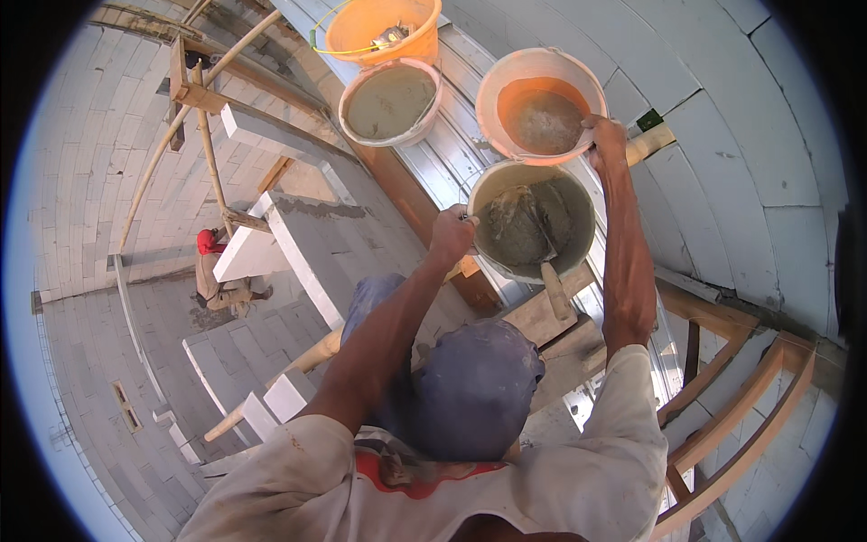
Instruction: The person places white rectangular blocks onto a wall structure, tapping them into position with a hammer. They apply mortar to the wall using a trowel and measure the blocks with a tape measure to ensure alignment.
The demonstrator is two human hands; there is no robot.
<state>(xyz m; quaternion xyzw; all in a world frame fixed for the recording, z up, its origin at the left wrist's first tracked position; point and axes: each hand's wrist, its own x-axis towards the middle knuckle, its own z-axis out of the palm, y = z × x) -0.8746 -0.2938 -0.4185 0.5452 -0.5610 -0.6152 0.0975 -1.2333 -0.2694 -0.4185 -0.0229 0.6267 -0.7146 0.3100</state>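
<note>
My left hand [454, 233] is closed on the left rim of a pale bucket [478, 242] that holds grey mortar [515, 221]. A trowel stands in this mortar, its wooden handle [557, 291] leaning over the near rim. Just beyond, my right hand [605, 140] grips the right rim of an orange bucket [502, 83], whose inside is coated pale around the top. Some murky stuff lies at its bottom; whether it is liquid I cannot tell. The two buckets touch or nearly touch. My bent knee [479, 388], in blue-grey cloth, is below the mortar bucket.
Farther left on the metal decking [433, 167] stand a bucket of grey slurry [390, 102] and an orange bucket [384, 27] with a yellow handle. A block wall [722, 163] rises at right, above a wooden frame [741, 406]. Far below at left, another person [217, 275] crouches near white blocks.
</note>
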